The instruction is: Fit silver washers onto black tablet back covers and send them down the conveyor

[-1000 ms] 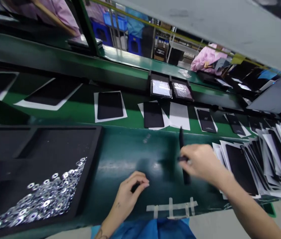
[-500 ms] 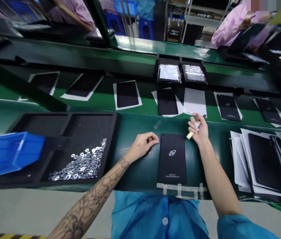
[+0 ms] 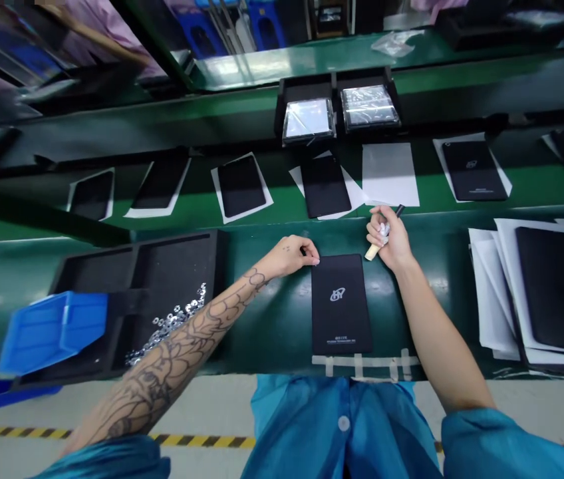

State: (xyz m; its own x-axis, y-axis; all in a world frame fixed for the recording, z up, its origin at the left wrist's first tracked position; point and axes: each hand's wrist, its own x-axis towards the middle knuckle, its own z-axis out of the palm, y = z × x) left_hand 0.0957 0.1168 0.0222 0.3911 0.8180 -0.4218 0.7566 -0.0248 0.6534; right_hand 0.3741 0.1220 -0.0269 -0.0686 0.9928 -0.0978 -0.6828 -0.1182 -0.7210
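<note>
A black tablet back cover (image 3: 340,316) with a silver logo lies upright in front of me on the green bench. At its upper left corner is my left hand (image 3: 294,256), thumb and forefinger pinched together; whatever they hold is too small to make out. My right hand (image 3: 389,236), just off the upper right corner, is closed round a short stick (image 3: 372,251) with a flat pale tip, white wrapping and a dark end. Left of me, a black divided tray (image 3: 172,263) holds many small shiny metal rings (image 3: 165,326), partly hidden by my left forearm.
A blue bin (image 3: 57,329) rests on the tray's left side. Black covers on white sheets, such as this one (image 3: 239,186), line the green belt beyond. Stacked covers and paper (image 3: 556,293) stand at right. Film-wrapped panels (image 3: 309,118) sit in black boxes behind.
My left hand has come in to the cover's upper left corner, fingertips now touching it. The right hand keeps hold of the stick. My view has tilted down.
</note>
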